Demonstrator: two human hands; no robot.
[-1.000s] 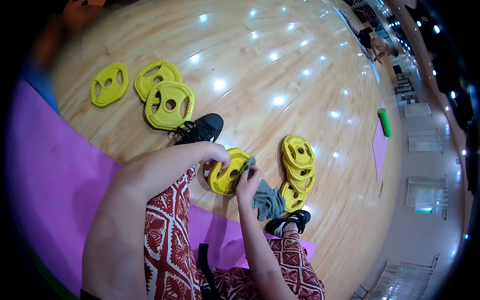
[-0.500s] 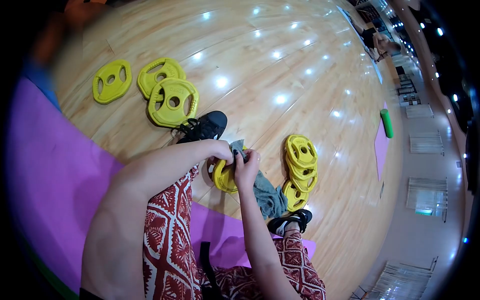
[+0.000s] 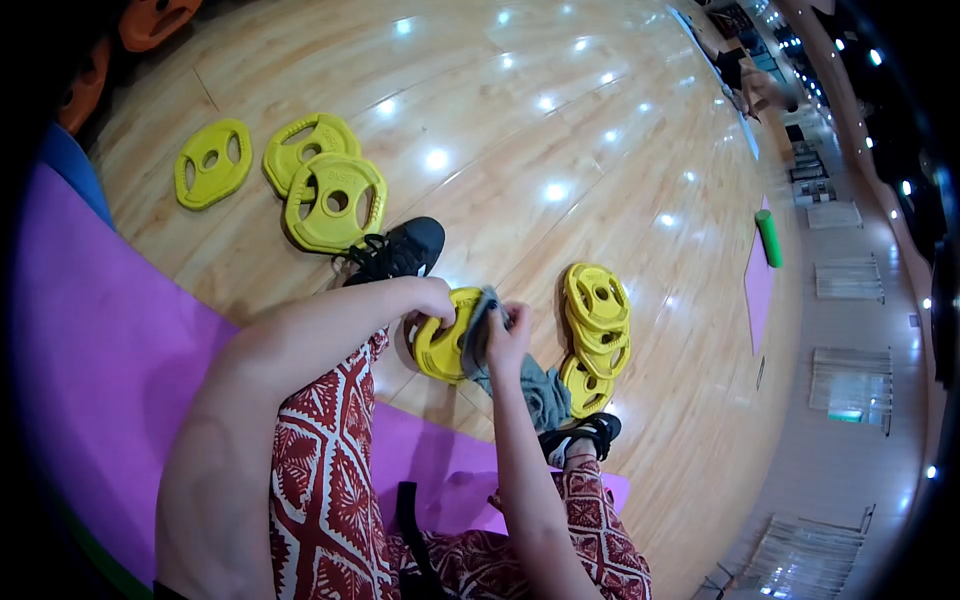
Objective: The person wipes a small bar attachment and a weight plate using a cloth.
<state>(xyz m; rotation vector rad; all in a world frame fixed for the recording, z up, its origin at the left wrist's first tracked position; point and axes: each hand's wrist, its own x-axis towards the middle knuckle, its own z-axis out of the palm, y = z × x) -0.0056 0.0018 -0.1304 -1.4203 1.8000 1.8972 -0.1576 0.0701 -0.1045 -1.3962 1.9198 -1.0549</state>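
Note:
Between my feet a yellow weight plate (image 3: 437, 350) stands tilted on the wooden floor. My left hand (image 3: 432, 298) is closed on its upper left rim, with the fingertips in the handle opening. My right hand (image 3: 508, 335) pinches a grey-green cloth (image 3: 474, 335) against the plate's right side. The rest of the cloth hangs down to the floor beside my right shoe. Two overlapping yellow plates (image 3: 335, 203) and a single one (image 3: 213, 164) lie at the upper left. Several more yellow plates (image 3: 598, 298) overlap in a row to the right.
My black shoes (image 3: 400, 250) stand on either side of the held plate. A purple mat (image 3: 130, 320) lies beneath me. Orange plates (image 3: 155, 22) are at the upper left. Far right are a green roller (image 3: 768, 238) on a pink mat (image 3: 759, 300) and another person (image 3: 762, 92).
My right hand and the cloth moved up over the plate's middle, then back to its right side, baring the plate's face. My left hand stays on the rim. The view shifted slightly.

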